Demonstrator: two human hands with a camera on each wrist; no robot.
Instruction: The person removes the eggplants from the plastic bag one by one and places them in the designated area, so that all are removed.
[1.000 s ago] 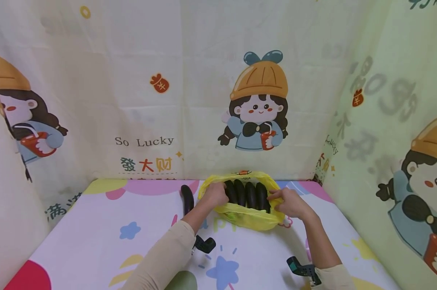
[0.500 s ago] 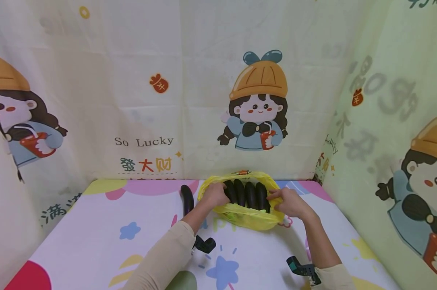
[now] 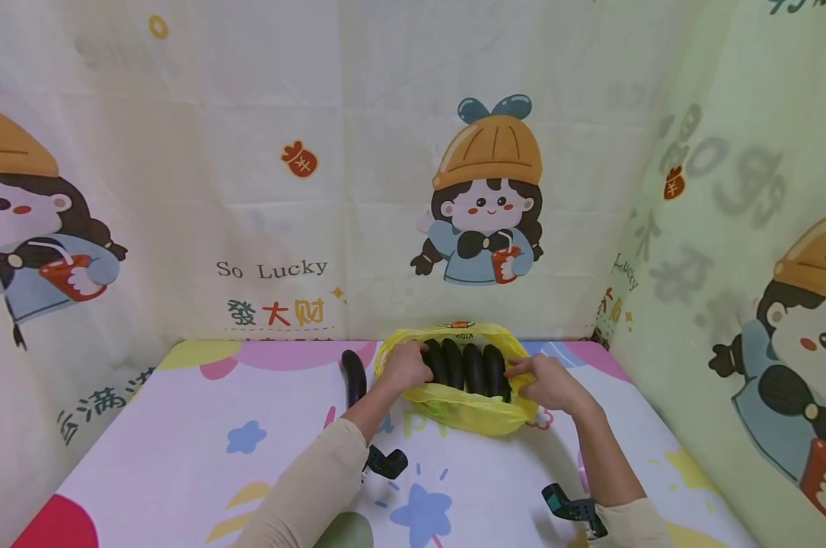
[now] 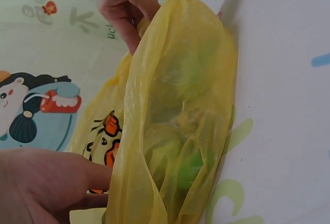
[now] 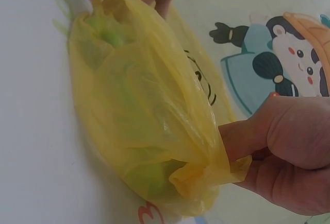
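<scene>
A yellow plastic bag (image 3: 470,415) lies on the table with its mouth spread wide. Several dark eggplants (image 3: 475,369) sit side by side inside it, and green shapes show through the thin plastic (image 4: 191,167). My left hand (image 3: 406,367) is at the bag's left rim, its fingers inside the mouth beside the leftmost eggplant; the fingertips are partly hidden. At the right rim my right hand (image 3: 552,383) pinches the plastic, seen closely in the right wrist view (image 5: 289,152). One more eggplant (image 3: 353,378) lies outside, left of the bag, partly covered by my left forearm.
A brightly printed white cloth covers the table (image 3: 180,441). Printed fabric hangs behind it (image 3: 385,152) and along both sides (image 3: 748,304). Black wrist-worn devices are on my left (image 3: 387,462) and right (image 3: 570,508) wrists.
The hands, bag and eggplants stay put. Only the head view shifts very slightly, and the fabric on the left side moves a little, uncovering more of its print.
</scene>
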